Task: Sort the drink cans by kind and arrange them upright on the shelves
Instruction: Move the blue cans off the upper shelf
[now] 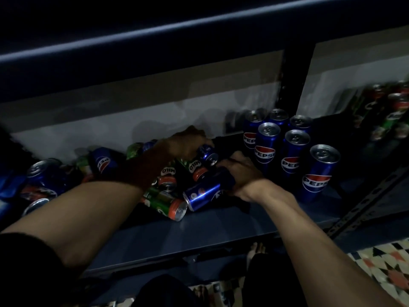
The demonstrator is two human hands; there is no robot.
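Observation:
A heap of toppled cans lies on the dark blue shelf (221,220): blue Pepsi cans and green Milo cans (164,201) mixed together. My left hand (188,142) reaches over the heap and grips a lying blue Pepsi can (208,154) at the back. My right hand (242,173) grips another lying Pepsi can (204,193) by its upper end. Several Pepsi cans (316,171) stand upright in rows at the shelf's right part, just right of my right hand.
A dark upright post (292,78) divides the shelf from the bay to the right, where green Milo cans (396,111) stand. The shelf above (155,32) overhangs close. More toppled cans (42,180) lie at the far left. Patterned floor (389,264) shows at lower right.

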